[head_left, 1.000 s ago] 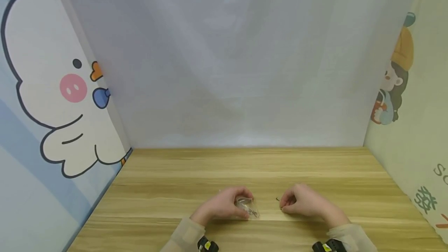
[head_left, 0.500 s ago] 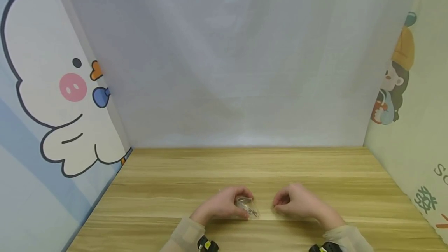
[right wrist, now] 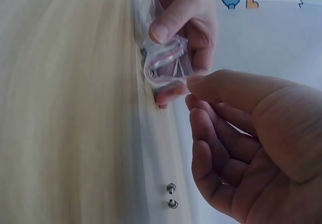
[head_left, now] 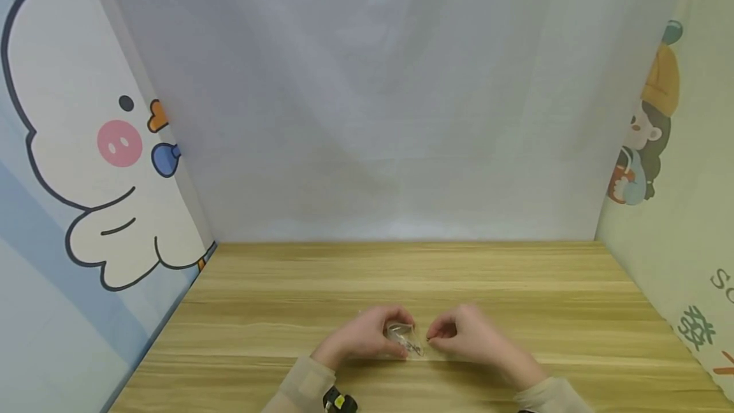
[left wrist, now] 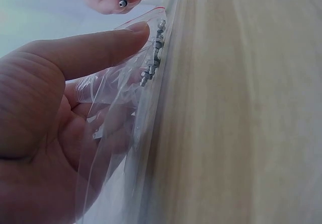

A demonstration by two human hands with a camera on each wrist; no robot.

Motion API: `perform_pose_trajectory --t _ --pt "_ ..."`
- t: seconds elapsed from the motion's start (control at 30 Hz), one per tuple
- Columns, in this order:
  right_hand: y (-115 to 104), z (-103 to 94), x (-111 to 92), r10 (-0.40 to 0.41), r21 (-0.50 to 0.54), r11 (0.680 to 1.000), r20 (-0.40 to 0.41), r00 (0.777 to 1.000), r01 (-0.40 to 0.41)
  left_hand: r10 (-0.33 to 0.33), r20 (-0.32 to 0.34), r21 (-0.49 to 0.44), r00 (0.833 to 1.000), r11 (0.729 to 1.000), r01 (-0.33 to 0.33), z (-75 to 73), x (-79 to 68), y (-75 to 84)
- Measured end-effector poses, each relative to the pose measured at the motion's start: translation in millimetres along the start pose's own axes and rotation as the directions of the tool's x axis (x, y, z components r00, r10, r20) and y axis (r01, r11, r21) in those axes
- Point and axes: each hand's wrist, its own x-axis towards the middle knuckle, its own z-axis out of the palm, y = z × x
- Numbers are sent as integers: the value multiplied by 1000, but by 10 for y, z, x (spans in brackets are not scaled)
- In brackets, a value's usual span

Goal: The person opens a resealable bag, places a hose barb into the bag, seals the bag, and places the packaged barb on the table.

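Observation:
My left hand (head_left: 367, 334) holds a clear zip bag (right wrist: 168, 65) with a red seal line, thumb on one side and fingers on the other. Its mouth gapes towards the right hand in the right wrist view. Several small silver metal screws (left wrist: 153, 62) lie along the bag's lower side. Just right of the mouth, my right hand (head_left: 467, 335) pinches one small metal screw (left wrist: 123, 3) between thumb and index finger; only its dark round end with a bright centre shows. The other right fingers curl loosely below.
Two more small metal screws (right wrist: 172, 196) lie on the wooden table (head_left: 321, 273) under the right hand, hidden in the head view. A pale curtain (head_left: 367, 113) closes off the back, and printed panels stand at both sides.
The right hand has moved left with the pinched screw, up close to the bag's mouth. A loose screw seen beside its fingertips a second ago is now out of sight. Left hand and bag stay still.

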Motion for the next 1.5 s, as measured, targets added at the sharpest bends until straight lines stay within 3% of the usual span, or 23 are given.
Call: perform_pose_trajectory --t 0.8,1.5 --pt "-67 275 96 7 -5 1000 -98 995 -8 -1 17 0 1000 1000 1 -17 10 -12" --pt "-96 291 95 42 3 999 -122 992 -42 -7 7 24 1000 1000 6 -8 15 -27"
